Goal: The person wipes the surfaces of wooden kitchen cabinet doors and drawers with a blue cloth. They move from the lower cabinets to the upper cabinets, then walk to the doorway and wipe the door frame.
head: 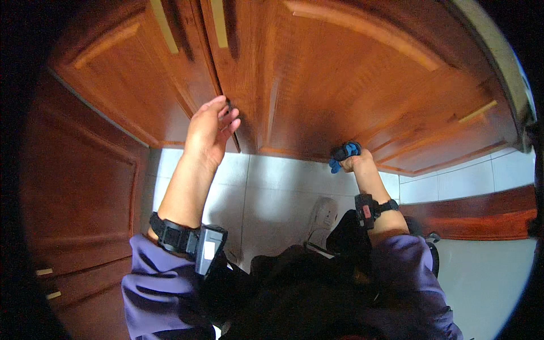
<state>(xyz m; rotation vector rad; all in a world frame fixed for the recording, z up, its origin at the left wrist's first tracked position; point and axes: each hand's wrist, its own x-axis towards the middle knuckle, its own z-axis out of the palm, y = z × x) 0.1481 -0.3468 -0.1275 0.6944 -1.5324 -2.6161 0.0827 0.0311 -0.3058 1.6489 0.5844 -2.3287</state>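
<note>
My right hand (359, 160) grips a crumpled blue and black cloth (349, 151) low on the right-hand wooden cabinet door (314, 85). Most of its fingers are hidden by the cloth and the wrist. My left hand (211, 126) is raised with nothing in it, fingers loosely curled and apart. It is in front of the gap between that door and the left-hand wooden door (144, 85); whether it touches the wood I cannot tell. Above it are two pale bar handles, one on the left door (163, 25) and one on the right door (219, 23).
Pale floor tiles (272, 204) lie below the doors, with a white, partly hidden object (325, 212) on them, possibly a slipper. Another wooden cabinet (85, 182) stands at the left. A curved edge (488, 38) bounds the doors at upper right. Straps with devices (210, 248) circle both forearms.
</note>
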